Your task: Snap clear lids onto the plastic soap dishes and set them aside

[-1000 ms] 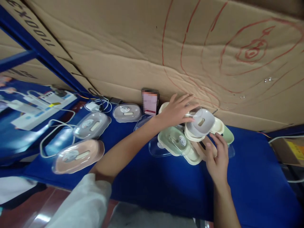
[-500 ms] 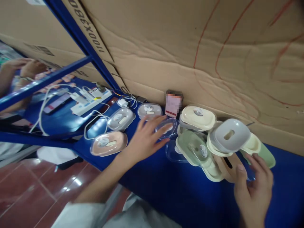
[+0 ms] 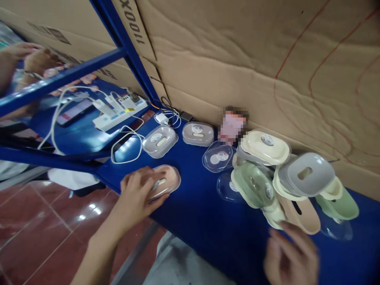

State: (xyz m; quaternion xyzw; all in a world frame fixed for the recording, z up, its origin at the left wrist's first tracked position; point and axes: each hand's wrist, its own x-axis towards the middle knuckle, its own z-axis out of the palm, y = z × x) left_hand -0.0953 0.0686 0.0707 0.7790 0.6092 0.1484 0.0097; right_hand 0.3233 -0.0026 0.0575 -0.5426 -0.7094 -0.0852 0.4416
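My left hand [image 3: 138, 194] lies over a peach oval box [image 3: 170, 178] with a clear lid and a round sticker. Its fingers rest across the top and its thumb is at the near side, gripping the box. My right hand [image 3: 292, 253], slightly blurred, hovers at the near edge of the pile with fingers half curled and apart, nothing visible in it. Just beyond it lie a peach lid with a slot [image 3: 310, 215], a green lidded box [image 3: 252, 184], a grey slotted lid [image 3: 314, 172] and a cream box [image 3: 265, 146].
Two grey lidded boxes [image 3: 160, 141] [image 3: 198, 134] stand at the back left. Clear lids [image 3: 218, 158] lie beside the pile. A phone [image 3: 233, 126] leans on the cardboard wall [image 3: 208, 71]. Cables and a power strip [image 3: 118, 113] lie past the blue frame, near another person's hands [image 3: 38, 61].
My left hand has gone from above the clear lids to the peach box, which now sits farther right relative to the grey boxes. My right hand has drawn back toward me. The view has shifted.
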